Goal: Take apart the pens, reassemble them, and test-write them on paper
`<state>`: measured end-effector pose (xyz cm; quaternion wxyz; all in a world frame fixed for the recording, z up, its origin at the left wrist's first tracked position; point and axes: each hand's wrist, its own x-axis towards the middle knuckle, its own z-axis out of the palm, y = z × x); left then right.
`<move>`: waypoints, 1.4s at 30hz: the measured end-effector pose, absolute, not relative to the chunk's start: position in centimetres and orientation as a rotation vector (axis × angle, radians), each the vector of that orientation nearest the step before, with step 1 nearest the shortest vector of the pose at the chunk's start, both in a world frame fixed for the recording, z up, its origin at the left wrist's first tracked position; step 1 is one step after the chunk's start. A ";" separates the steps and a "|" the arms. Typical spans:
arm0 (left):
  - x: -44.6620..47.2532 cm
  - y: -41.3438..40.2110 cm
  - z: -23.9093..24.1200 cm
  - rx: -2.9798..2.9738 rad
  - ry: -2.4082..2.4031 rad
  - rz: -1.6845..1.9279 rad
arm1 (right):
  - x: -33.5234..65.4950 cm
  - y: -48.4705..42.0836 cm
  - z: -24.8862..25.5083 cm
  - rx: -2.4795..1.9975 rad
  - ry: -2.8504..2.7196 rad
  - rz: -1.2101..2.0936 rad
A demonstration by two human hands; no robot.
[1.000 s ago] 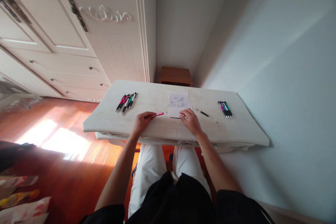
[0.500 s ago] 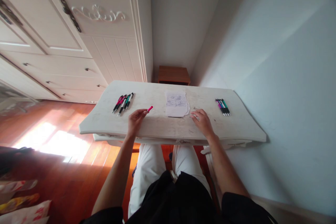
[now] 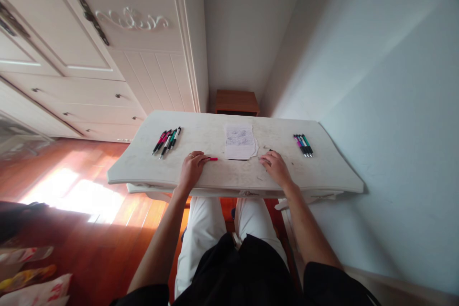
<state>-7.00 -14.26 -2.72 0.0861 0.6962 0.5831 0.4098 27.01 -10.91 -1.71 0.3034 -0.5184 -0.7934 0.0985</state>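
My left hand (image 3: 192,166) rests on the white table (image 3: 222,177) near its front edge, fingers closed on a pink pen (image 3: 212,158) whose tip points right. My right hand (image 3: 276,167) lies to the right of it. Its fingers are curled together on the tabletop over a small dark piece (image 3: 270,151) that I cannot make out. Between the two hands, a little farther back, lies a scribbled sheet of paper (image 3: 240,142).
Several pens (image 3: 167,139) lie in a row at the table's left, and several more pens (image 3: 303,145) at its right. A white wardrobe (image 3: 107,48) stands to the left. A small wooden cabinet (image 3: 236,102) sits behind the table, and a wall runs along the right.
My right hand left the paper and moved right, onto the small dark piece. My left hand drew the pink pen left, then brought it down flat on the table.
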 end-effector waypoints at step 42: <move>0.5 -12.6 -1.4 2.550 1.707 0.894 | 25.9 -10.8 -2.2 -1.159 -2.130 0.204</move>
